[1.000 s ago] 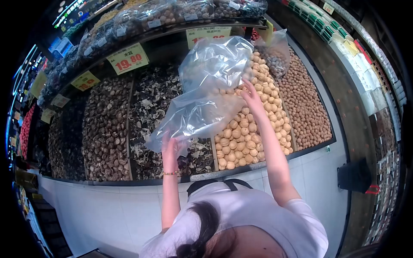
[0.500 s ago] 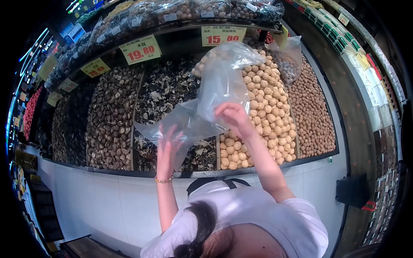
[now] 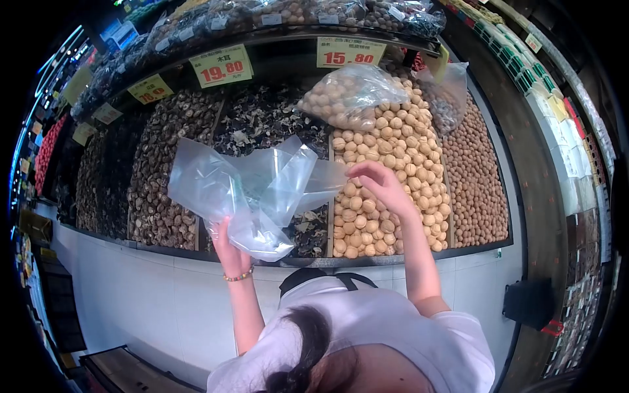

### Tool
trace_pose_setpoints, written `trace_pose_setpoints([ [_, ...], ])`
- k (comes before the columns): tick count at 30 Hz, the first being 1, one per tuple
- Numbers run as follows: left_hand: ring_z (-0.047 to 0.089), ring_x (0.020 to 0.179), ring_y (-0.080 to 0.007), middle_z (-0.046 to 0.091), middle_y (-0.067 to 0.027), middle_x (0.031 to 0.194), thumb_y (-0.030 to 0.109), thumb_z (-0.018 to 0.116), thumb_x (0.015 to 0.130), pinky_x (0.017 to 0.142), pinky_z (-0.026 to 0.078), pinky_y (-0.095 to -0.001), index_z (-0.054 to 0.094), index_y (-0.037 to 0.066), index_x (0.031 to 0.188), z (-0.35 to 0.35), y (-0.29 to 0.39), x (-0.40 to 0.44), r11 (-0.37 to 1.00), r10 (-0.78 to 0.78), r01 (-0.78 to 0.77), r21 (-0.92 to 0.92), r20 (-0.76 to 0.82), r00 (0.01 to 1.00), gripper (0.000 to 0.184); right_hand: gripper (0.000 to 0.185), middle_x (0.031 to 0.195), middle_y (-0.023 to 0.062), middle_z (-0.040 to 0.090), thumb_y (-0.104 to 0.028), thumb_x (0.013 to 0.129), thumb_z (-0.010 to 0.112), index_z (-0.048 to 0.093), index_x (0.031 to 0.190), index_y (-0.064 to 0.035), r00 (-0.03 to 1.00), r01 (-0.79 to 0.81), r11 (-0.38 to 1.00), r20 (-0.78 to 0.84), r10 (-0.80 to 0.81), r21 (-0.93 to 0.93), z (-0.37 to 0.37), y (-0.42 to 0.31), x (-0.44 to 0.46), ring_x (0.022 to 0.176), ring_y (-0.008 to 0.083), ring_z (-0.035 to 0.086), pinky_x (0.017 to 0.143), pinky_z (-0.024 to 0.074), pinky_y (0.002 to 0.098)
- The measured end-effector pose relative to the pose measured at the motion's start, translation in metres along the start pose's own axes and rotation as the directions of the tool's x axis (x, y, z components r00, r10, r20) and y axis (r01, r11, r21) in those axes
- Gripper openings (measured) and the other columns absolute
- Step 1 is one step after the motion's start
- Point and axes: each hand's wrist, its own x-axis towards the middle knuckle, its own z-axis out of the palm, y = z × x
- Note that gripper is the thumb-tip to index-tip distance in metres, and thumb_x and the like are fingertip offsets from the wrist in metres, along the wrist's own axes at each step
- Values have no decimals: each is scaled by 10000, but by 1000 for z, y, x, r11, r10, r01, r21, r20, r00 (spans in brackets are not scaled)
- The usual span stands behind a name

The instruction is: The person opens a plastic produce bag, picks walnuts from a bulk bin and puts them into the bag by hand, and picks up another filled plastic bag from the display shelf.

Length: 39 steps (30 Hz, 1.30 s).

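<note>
Left hand (image 3: 228, 250) is clutching 1 clear bag (image 3: 262, 187) left of frame centre; right hand (image 3: 383, 185), right of centre, is curving half-open by its edge; from afar I'm unable to tell if it's pinching.

Head cam, wide, fwd & dn

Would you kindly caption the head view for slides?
Left hand holds a clear plastic bag over wood ear, beside walnuts.
</note>
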Motion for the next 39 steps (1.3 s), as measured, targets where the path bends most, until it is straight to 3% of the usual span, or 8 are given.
trace_pose_setpoints([
  [10,563,872,-203,568,-98,944,80,499,784,754,461,-337,540,5,933,-115,97,-116,919,272,-380,-103,-531,802,172,219,1022,102,556,-109,850,470,514,1032,4,997,-41,924,-50,65,381,16,45,-6,915,160,535,830,414,271],
  [16,544,897,-221,542,-102,916,42,514,721,774,460,-354,527,-3,891,-170,69,-308,705,412,-591,392,-905,-109,177,202,998,112,523,-158,854,472,497,995,-16,959,-49,866,266,-99,497,69,32,38,899,189,497,836,385,305],
  [23,505,851,-220,534,-123,914,128,462,787,764,423,-350,517,-61,887,-169,-11,-524,661,369,-100,744,-438,-820,221,181,959,98,513,-168,857,468,495,965,-25,861,-236,794,500,-96,560,143,29,44,876,200,463,829,358,307],
  [26,471,758,-224,541,-167,831,201,432,817,714,399,-359,504,-105,860,-184,-100,-587,854,283,120,506,-259,-923,318,168,927,89,508,-160,859,462,498,949,-22,836,-263,799,541,-90,540,172,18,29,862,197,459,816,360,304],
  [29,556,770,-407,585,-258,828,228,443,786,718,421,-446,558,-96,819,-190,-210,-634,863,328,423,-275,-332,-884,345,188,938,86,488,-169,850,478,501,966,-23,823,-285,804,563,-74,522,184,19,27,894,201,451,832,365,310],
  [31,575,819,-392,587,-264,912,239,484,771,737,441,-432,552,-104,896,-209,-269,-656,940,-10,110,-323,-348,-937,371,192,942,87,492,-168,850,482,500,971,-21,825,-273,803,558,-87,529,193,15,18,896,202,456,835,372,311],
  [34,583,855,-384,585,-271,944,295,546,740,744,459,-426,531,-123,949,-251,-334,-692,875,-14,246,-417,-530,-848,467,193,944,86,499,-169,850,488,501,975,-22,803,-328,787,593,-59,522,211,12,2,892,202,460,842,372,309],
  [39,479,1055,-358,470,-256,1151,423,569,722,889,384,-426,360,-97,1198,-268,-212,-657,787,-217,154,-597,-501,-838,735,183,926,88,499,-163,852,467,491,962,-19,784,-388,777,620,-4,496,255,7,-33,865,180,465,821,373,291],
])
